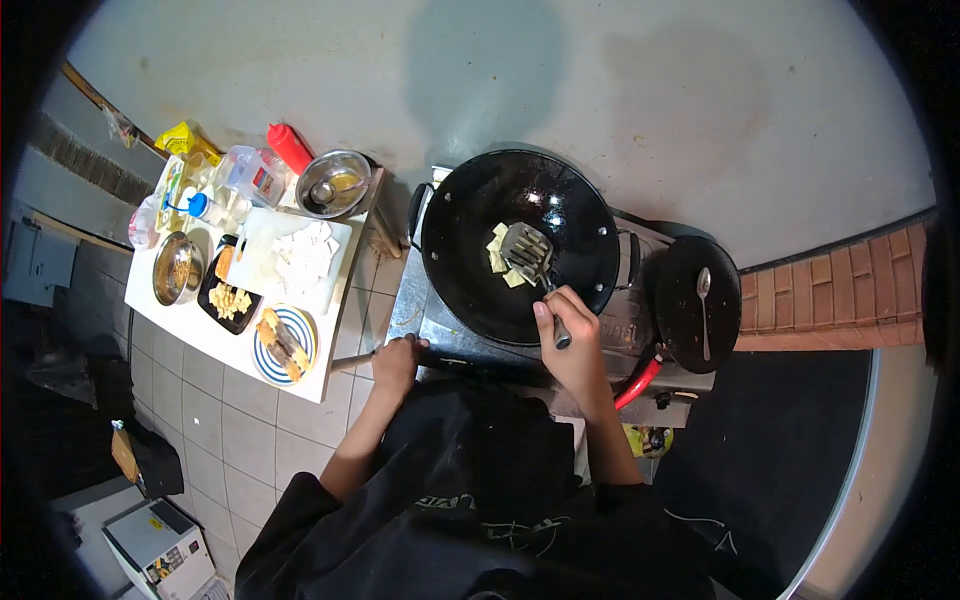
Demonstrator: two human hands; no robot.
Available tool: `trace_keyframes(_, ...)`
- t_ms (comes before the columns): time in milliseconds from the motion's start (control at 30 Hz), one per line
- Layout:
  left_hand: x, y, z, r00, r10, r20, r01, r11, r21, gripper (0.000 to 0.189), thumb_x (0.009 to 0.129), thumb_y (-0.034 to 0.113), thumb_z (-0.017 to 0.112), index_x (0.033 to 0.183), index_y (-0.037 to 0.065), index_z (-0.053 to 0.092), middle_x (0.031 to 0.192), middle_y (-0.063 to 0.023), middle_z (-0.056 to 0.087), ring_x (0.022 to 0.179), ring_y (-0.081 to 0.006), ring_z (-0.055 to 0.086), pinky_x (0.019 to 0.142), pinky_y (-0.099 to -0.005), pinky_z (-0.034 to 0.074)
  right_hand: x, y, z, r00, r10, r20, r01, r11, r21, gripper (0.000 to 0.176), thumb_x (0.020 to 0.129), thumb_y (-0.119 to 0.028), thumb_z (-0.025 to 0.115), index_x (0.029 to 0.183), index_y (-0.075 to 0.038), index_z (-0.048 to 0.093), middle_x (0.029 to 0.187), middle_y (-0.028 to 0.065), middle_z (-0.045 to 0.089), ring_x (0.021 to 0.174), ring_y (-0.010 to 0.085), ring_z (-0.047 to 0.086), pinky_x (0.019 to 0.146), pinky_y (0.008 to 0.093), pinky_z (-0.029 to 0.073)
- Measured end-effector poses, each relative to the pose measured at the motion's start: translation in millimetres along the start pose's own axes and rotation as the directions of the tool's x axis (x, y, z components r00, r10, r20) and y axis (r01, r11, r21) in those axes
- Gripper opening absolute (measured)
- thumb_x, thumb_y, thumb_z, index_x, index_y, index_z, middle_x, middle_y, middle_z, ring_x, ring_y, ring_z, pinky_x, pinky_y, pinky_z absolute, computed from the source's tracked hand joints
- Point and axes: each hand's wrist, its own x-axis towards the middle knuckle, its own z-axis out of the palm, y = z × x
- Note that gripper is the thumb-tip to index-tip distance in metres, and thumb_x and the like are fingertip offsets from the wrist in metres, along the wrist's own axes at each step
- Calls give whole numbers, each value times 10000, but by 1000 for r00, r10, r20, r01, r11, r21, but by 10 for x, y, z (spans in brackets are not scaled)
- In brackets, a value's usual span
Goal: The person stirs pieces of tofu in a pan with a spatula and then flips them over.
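Note:
My right hand (572,338) is closed around the handle of a slotted spatula (527,250). Its head rests in a large black wok (470,285), against several pale, flat pieces of food (496,243). Oil glistens on the wok's inner wall. At the front left corner of the steel stove (408,305), my left hand (397,364) has its fingers curled in by the edge; whatever they may grip there is hidden.
Right of the wok, a spoon (704,300) lies on a black pan (675,300) with a red handle (640,384). The white table (312,385) at left bears a cutting board (262,250), steel bowl (309,205), striped plate (262,362), black tray (212,304) and red bottle (290,150).

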Motion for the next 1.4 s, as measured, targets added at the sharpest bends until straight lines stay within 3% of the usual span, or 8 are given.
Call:
trace_keyframes(233, 26, -8, -4, 999, 27, 21, -27, 999, 20, 419, 990, 443, 475, 935, 78, 673, 840, -184, 703, 799, -365, 703, 693, -496, 545, 8, -29, -59, 1000, -14, -19, 15, 998, 53, 149, 926, 4, 599, 805, 52, 527, 763, 128, 532, 642, 238, 518, 602, 299, 420)
trace_keyframes(333, 25, -15, -1, 999, 38, 20, -38, 999, 27, 415, 990, 438, 477, 935, 75, 671, 840, -186, 702, 802, -369, 702, 691, -497, 545, 4, -32, -73, 1000, -6, -16, 7, 997, 73, 151, 909, 17, 622, 809, 50, 513, 748, 139, 513, 618, 281, 511, 586, 327, 422)
trace_keyframes(600, 5, 4, -18, 1000, 18, 21, -18, 1000, 3, 412, 990, 439, 475, 942, 79, 669, 847, -191, 702, 810, -370, 702, 699, -501, 545, -12, -3, -92, 1000, 15, -7, -14, 985, 171, 171, 930, -6, 603, 791, 51, 521, 741, 120, 525, 624, 223, 507, 594, 306, 412)
trace_keyframes(1333, 4, 18, -40, 1000, 16, 13, -16, 1000, 0, 373, 984, 413, 503, 940, 78, 661, 824, -178, 701, 786, -363, 700, 678, -503, 536, 33, 17, -47, 999, -17, -41, 19, 999, 49, 166, 919, 1, 622, 800, 44, 514, 745, 129, 518, 615, 256, 521, 573, 321, 415)
trace_keyframes(1400, -4, 11, -46, 1000, 24, 16, -23, 1000, -9, 373, 983, 416, 505, 946, 78, 661, 827, -179, 701, 789, -363, 700, 679, -502, 537, 23, 37, -46, 1000, 9, -28, -7, 998, 57, 163, 942, -21, 592, 803, 45, 542, 761, 116, 542, 638, 212, 515, 598, 297, 407)
